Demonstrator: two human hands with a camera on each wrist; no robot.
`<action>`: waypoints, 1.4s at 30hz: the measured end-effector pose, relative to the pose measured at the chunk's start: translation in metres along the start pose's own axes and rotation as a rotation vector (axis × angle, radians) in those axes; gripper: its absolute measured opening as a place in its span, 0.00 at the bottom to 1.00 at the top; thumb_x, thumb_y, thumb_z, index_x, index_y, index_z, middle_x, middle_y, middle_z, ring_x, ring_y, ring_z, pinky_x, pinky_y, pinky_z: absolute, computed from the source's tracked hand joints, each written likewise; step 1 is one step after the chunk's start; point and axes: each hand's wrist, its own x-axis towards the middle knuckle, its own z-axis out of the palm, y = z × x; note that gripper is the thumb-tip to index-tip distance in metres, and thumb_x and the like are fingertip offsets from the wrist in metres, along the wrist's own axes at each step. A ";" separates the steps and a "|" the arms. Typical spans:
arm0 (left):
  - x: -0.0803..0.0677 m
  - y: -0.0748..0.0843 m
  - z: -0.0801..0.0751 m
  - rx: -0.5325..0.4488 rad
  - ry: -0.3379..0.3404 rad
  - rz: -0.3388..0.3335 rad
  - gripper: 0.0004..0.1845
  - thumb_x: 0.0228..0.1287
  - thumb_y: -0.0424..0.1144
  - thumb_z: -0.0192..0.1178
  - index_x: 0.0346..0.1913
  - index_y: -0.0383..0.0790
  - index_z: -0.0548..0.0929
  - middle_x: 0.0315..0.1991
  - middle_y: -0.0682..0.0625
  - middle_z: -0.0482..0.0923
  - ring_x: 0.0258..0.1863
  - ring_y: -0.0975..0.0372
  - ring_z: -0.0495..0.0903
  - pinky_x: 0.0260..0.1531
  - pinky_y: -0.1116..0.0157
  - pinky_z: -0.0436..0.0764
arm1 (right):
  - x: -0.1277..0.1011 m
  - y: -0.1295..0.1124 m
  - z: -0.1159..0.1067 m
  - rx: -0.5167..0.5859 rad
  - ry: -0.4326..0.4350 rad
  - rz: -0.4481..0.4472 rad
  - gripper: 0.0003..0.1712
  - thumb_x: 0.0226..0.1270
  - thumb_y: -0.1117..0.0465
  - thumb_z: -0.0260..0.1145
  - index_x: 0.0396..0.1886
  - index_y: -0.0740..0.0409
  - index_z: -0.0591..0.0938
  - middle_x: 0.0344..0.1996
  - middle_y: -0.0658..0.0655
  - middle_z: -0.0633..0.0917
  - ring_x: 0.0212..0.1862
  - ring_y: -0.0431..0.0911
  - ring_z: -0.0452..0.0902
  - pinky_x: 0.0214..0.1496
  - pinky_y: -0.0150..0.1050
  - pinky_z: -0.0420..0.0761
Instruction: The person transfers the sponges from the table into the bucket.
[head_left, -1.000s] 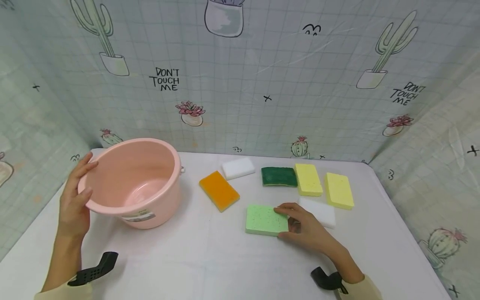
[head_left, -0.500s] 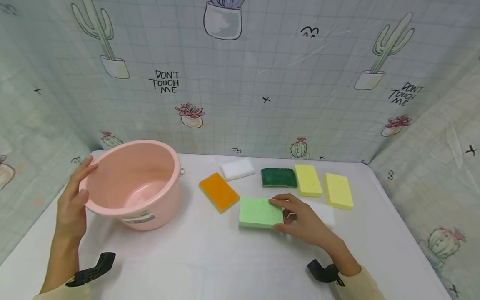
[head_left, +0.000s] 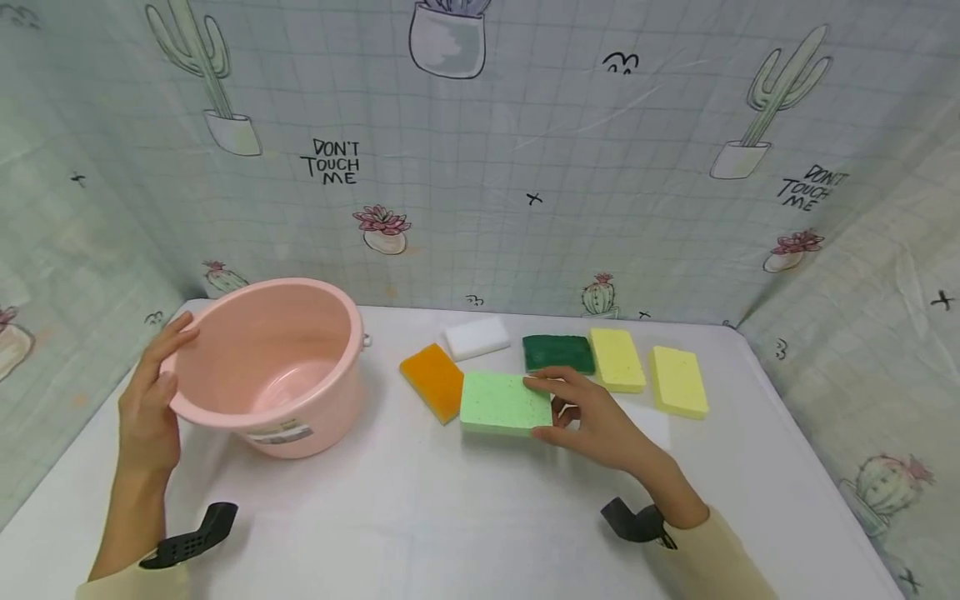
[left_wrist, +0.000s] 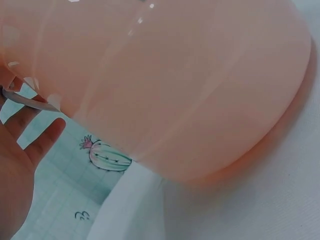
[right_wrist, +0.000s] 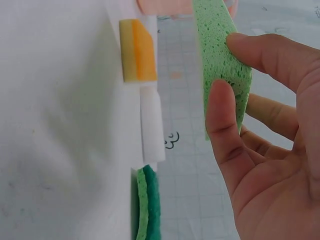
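In the head view, my left hand (head_left: 148, 412) grips the left rim of a pink plastic bucket (head_left: 333, 400), which stands at the left of the table with its mouth tipped toward me. The left wrist view is mostly filled by the bucket's outer wall (left_wrist: 175, 90), with fingers by its rim and a grey handle. My right hand (head_left: 603, 421) pinches the right end of a light green sponge (head_left: 495, 400) between thumb and fingers. Seen from the right wrist, the sponge (right_wrist: 220, 55) is raised off the white tabletop.
An orange sponge (head_left: 431, 383) and a white one (head_left: 477, 337) lie between bucket and right hand. Farther right are a dark green scouring sponge (head_left: 557, 353), yellow sponges (head_left: 617, 358) (head_left: 677, 382) and a partly covered white sponge (head_left: 651, 421). A printed curtain (head_left: 480, 167) hangs behind.
My right hand has lifted the light green sponge and carried it left and away from me, so it now overlaps the orange sponge in view. The left hand and bucket have hardly moved.
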 end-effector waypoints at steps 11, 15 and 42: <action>-0.002 -0.003 -0.005 -0.051 -0.012 0.020 0.25 0.63 0.40 0.50 0.64 0.37 0.73 0.71 0.49 0.59 0.71 0.57 0.52 0.61 0.74 0.62 | 0.022 -0.016 0.009 0.039 0.020 -0.056 0.34 0.56 0.62 0.74 0.64 0.56 0.74 0.60 0.52 0.71 0.34 0.44 0.74 0.35 0.35 0.82; -0.001 -0.005 -0.001 -0.109 -0.017 0.014 0.25 0.63 0.39 0.50 0.63 0.37 0.73 0.71 0.49 0.59 0.71 0.56 0.51 0.62 0.73 0.61 | 0.029 -0.024 0.011 0.041 0.040 -0.060 0.35 0.55 0.62 0.74 0.64 0.54 0.74 0.60 0.51 0.70 0.35 0.43 0.74 0.35 0.35 0.82; 0.001 -0.002 0.005 -0.127 0.004 0.021 0.27 0.62 0.41 0.50 0.63 0.33 0.73 0.71 0.47 0.59 0.71 0.56 0.50 0.66 0.68 0.54 | 0.087 -0.094 0.025 0.058 0.045 -0.255 0.33 0.55 0.63 0.74 0.62 0.58 0.76 0.59 0.51 0.71 0.32 0.39 0.74 0.35 0.31 0.81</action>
